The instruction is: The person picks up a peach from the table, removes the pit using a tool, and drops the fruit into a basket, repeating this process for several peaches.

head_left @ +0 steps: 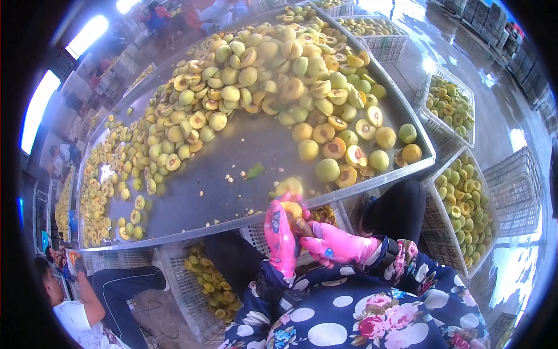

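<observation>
Both of my hands wear pink gloves and meet just in front of the metal table's near edge. In my left hand (281,239) is a yellow peach half (292,209), with the fingers closed around it. My right hand (343,243) is closed on a small brown-handled tool (303,227) against the fruit; its working end is hidden. Just beyond the left fingertips, a pale green peach (289,187) lies at the table edge. Whole and halved yellow-green peaches (256,70) are heaped on the table, some halves showing brown pits.
The metal table (215,168) has a raised rim and carries loose pits and a green leaf (254,170). Crates of peaches (462,212) stand on the right. Below the table are a crate of fruit (212,282) and my knees. Another person (87,302) sits at left.
</observation>
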A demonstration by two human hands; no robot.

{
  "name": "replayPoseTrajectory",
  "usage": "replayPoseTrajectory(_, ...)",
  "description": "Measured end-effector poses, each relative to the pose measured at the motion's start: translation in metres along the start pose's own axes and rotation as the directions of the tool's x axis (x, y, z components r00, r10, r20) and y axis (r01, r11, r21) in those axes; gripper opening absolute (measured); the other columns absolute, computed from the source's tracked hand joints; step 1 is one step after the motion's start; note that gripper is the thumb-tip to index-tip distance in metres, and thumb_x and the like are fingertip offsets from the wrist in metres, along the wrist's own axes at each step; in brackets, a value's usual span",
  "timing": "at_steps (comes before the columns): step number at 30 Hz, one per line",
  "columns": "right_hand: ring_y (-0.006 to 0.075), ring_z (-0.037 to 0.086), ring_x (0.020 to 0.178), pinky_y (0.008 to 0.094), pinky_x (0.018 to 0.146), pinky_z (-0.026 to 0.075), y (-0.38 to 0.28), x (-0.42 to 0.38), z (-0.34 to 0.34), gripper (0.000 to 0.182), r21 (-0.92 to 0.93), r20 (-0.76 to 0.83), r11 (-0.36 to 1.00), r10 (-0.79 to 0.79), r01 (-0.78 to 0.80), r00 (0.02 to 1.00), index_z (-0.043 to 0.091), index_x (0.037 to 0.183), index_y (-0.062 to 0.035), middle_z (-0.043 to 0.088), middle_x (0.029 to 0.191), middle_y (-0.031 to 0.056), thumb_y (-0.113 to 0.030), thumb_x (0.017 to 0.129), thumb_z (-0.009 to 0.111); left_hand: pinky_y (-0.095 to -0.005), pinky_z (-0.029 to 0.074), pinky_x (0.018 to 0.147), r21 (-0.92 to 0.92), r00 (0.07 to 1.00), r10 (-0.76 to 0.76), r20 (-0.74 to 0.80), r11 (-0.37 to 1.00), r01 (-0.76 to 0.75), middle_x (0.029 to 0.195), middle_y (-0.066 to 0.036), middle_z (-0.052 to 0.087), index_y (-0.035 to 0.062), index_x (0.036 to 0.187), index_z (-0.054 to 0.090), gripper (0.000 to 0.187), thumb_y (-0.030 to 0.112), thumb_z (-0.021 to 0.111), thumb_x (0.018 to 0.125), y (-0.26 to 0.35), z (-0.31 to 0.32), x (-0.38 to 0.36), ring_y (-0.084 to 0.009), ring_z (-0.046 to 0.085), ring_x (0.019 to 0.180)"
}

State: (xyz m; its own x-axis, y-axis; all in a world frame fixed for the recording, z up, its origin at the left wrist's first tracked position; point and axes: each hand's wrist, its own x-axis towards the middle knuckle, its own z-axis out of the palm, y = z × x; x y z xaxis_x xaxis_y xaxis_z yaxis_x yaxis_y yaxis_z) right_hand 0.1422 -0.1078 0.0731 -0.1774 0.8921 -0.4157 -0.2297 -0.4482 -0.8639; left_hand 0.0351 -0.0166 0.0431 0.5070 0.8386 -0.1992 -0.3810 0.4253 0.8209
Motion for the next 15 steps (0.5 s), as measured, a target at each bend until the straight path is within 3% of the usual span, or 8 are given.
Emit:
replayPoseTrajectory(2, 0.0068, 0.044, 0.041, 0.0212, 0.036, 0.035, 0.007, 0.003, 0.000, 0.030, 0.202, 0.114, 0.979, -0.016, -0.007, 0.993, 0.048, 0.075, -0.0058, 0.044, 0.054, -0.0018, -0.031, 0.091, 0.047, -0.0300, 0.052, 0.066, -0.014, 0.998, 0.044, -0.041, 0.999, -0.045, 0.106, -0.014, 0.058, 0.0037, 0.118, 0.048, 0.041, 0.038, 0.042, 0.095, -0.003, 0.003, -0.001, -0.0193, 0.059, 0.076)
replayPoseTrajectory(5, 0.0074, 0.039, 0.037, 0.0205, 0.036, 0.034, 0.004, 0.006, 0.006, 0.025, 0.485, 0.176, 0.860, 0.081, -0.158, 0.981, 0.051, 0.086, -0.0054, 0.042, 0.052, -0.0022, -0.029, 0.092, 0.046, -0.0313, 0.052, 0.070, -0.073, 0.997, 0.029, -0.068, 0.997, -0.034, 0.110, -0.013, 0.056, 0.0043, 0.120, 0.046, 0.043, 0.039, 0.042, 0.094, -0.007, -0.001, 0.000, -0.0198, 0.059, 0.081)
replayPoseTrajectory(8, 0.0069, 0.035, 0.036, 0.0204, 0.035, 0.031, 0.015, 0.011, 0.008, 0.022, 0.637, 0.273, 0.747, 0.014, -0.191, 0.962, 0.051, 0.089, -0.0047, 0.039, 0.050, -0.0035, -0.026, 0.091, 0.047, -0.0330, 0.051, 0.077, -0.216, 0.995, -0.078, -0.066, 0.975, 0.062, 0.111, -0.013, 0.055, 0.0046, 0.121, 0.045, 0.045, 0.040, 0.043, 0.094, -0.007, -0.005, 0.000, -0.0220, 0.058, 0.088)
replayPoseTrajectory(12, 0.0071, 0.036, 0.037, 0.0207, 0.035, 0.031, 0.015, 0.003, 0.009, 0.019, 0.585, 0.248, 0.806, -0.070, -0.092, 0.966, 0.051, 0.093, -0.0046, 0.040, 0.051, -0.0032, -0.023, 0.090, 0.047, -0.0351, 0.049, 0.087, -0.484, 0.988, -0.116, -0.106, 0.873, 0.051, 0.110, -0.009, 0.056, 0.0030, 0.114, 0.050, 0.036, 0.032, 0.050, 0.092, 0.013, -0.012, -0.006, -0.0226, 0.056, 0.098)
replayPoseTrajectory(13, 0.0071, 0.036, 0.037, 0.0207, 0.036, 0.031, 0.012, -0.002, 0.008, 0.018, 0.578, 0.282, 0.810, -0.091, -0.093, 0.955, 0.051, 0.094, -0.0046, 0.040, 0.052, -0.0031, -0.022, 0.090, 0.047, -0.0363, 0.048, 0.088, -0.594, 0.967, -0.112, -0.228, 0.803, -0.047, 0.108, -0.009, 0.058, 0.0010, 0.110, 0.052, 0.031, 0.026, 0.053, 0.091, 0.020, -0.027, 0.003, -0.0231, 0.056, 0.100)
replayPoseTrajectory(14, 0.0070, 0.037, 0.038, 0.0206, 0.036, 0.031, 0.011, -0.005, 0.007, 0.018, 0.571, 0.317, 0.816, -0.111, -0.096, 0.942, 0.050, 0.094, -0.0046, 0.040, 0.052, -0.0029, -0.021, 0.090, 0.047, -0.0376, 0.049, 0.088, -0.581, 0.971, -0.043, -0.234, 0.807, -0.104, 0.107, -0.010, 0.058, 0.0012, 0.110, 0.052, 0.031, 0.027, 0.052, 0.091, 0.032, -0.045, 0.000, -0.0225, 0.055, 0.100)
replayPoseTrajectory(15, 0.0092, 0.041, 0.040, 0.0228, 0.038, 0.033, 0.012, -0.002, 0.001, 0.020, 0.424, 0.304, 0.896, -0.008, -0.128, 0.953, 0.050, 0.095, -0.0030, 0.044, 0.054, -0.0014, -0.022, 0.090, 0.048, -0.0377, 0.048, 0.088, -0.478, 0.965, 0.047, -0.259, 0.862, -0.170, 0.107, -0.011, 0.058, 0.0016, 0.111, 0.052, 0.031, 0.026, 0.051, 0.092, 0.047, -0.068, -0.001, -0.0230, 0.055, 0.101)
